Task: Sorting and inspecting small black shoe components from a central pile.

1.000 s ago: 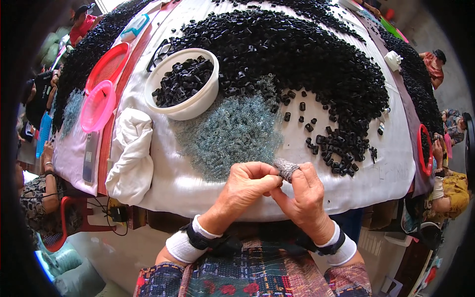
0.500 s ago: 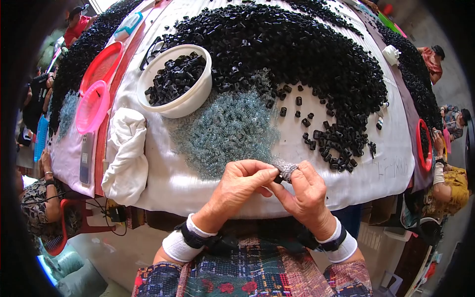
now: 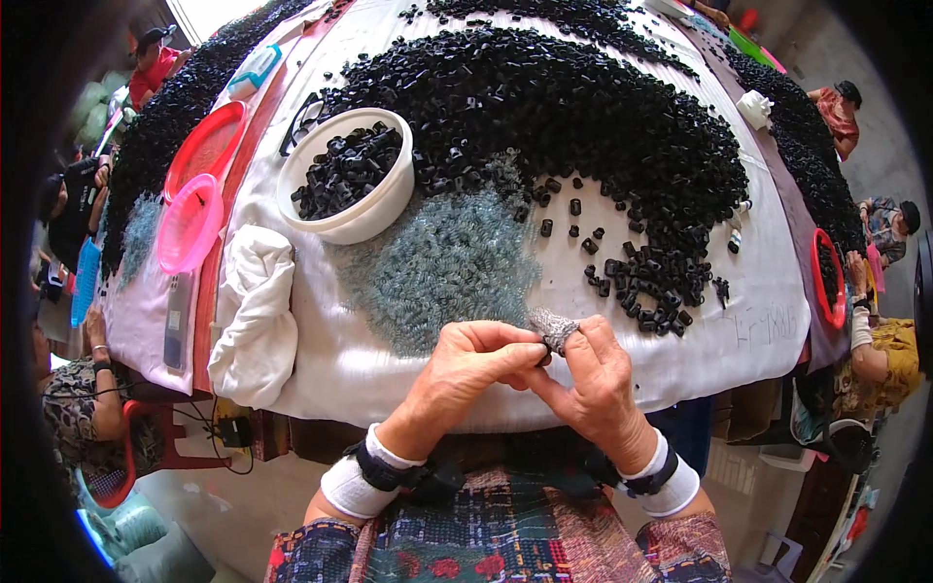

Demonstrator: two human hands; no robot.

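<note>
My left hand [image 3: 452, 379] and my right hand [image 3: 601, 394] meet over the near edge of the white-covered table. Thumb and fingertips of both pinch a small black plastic part [image 3: 545, 360], mostly hidden between them. A grey knitted finger cover [image 3: 554, 328] sits on a finger of my right hand. Just beyond the hands lies a pile of small clear bluish coil springs [image 3: 442, 267]. Behind it spreads a large heap of black plastic parts [image 3: 544, 107]. Several loose ones [image 3: 656, 287] are scattered to the right.
A white bowl [image 3: 394, 199] of black parts stands left of the springs. Nearer lie a twisted white cloth [image 3: 255, 321] and a grey flat device [image 3: 178, 321]. Pink [image 3: 216, 228] and red [image 3: 238, 121] baskets stand farther left. Other people work at both sides.
The fingertips have closed further over the black part, so less of it shows. The finger with the grey cover points a little more away from me. The whole view has shifted slightly.
</note>
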